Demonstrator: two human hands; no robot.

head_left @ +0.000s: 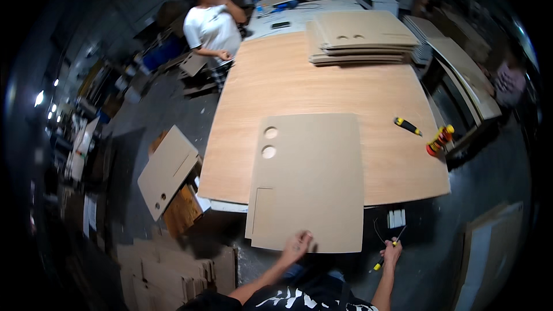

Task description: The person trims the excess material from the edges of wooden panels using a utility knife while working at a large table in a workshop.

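A flat beige board (311, 178) lies on the wooden tabletop and juts past its near edge. It has two round holes at its far left and a rectangular outline at its near left. Over the board's near edge is my left hand (296, 246), fingers curled together; what they hold, if anything, is hidden. To the right of the board, my right hand (393, 251) is closed around a yellow-and-black handled tool (378, 265), its exact kind unclear. Thin curved strands show just beyond that hand, near a small white ribbed block (396, 219).
On the tabletop (276, 80) lie a yellow-and-black utility knife (408, 126) and a red-and-yellow bottle-like object (440, 140). A board stack (363, 34) sits at the far right. Another holed board (168, 173) leans left. Cardboard pieces (167, 270) stand near left. A person (213, 31) stands far left.
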